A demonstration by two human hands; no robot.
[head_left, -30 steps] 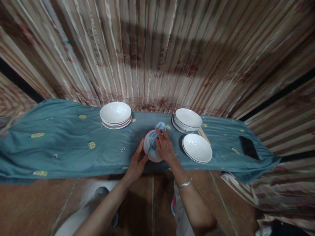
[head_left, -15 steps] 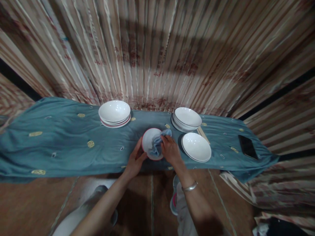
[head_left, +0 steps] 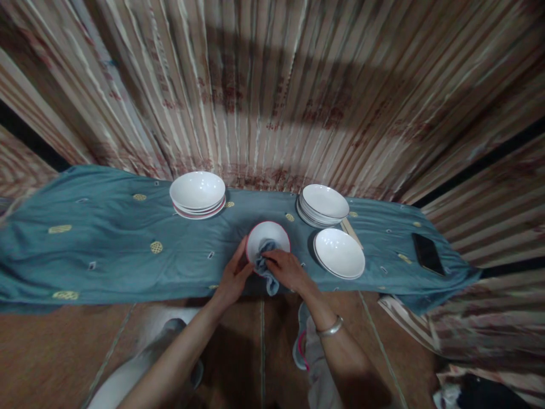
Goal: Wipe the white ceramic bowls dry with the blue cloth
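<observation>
A white bowl with a red rim (head_left: 272, 232) is held over the front part of the cloth-covered table. My left hand (head_left: 233, 277) grips its left side, thumb at the near rim and fingers behind the wall. In my right hand (head_left: 286, 268) is a bunched blue-grey cloth (head_left: 265, 262), pressed into the near side of the bowl, with its tail hanging past the rim. Just to the right sits a short stack of white bowls (head_left: 339, 253). Part of the red-rimmed bowl's inside is hidden by the cloth and fingers.
On the blue tablecloth (head_left: 123, 250), white bowls with some red rims (head_left: 197, 192) are stacked back left. Another stack of dark-rimmed dishes (head_left: 325, 202) stands back right, beside a pale wooden strip (head_left: 351, 233). A black phone (head_left: 428, 253) lies far right. Curtains (head_left: 264, 91) hang behind.
My right hand has moved the cloth from the bowl's right side down to its near side. The cloth's tail now hangs toward me. My left hand keeps its grip.
</observation>
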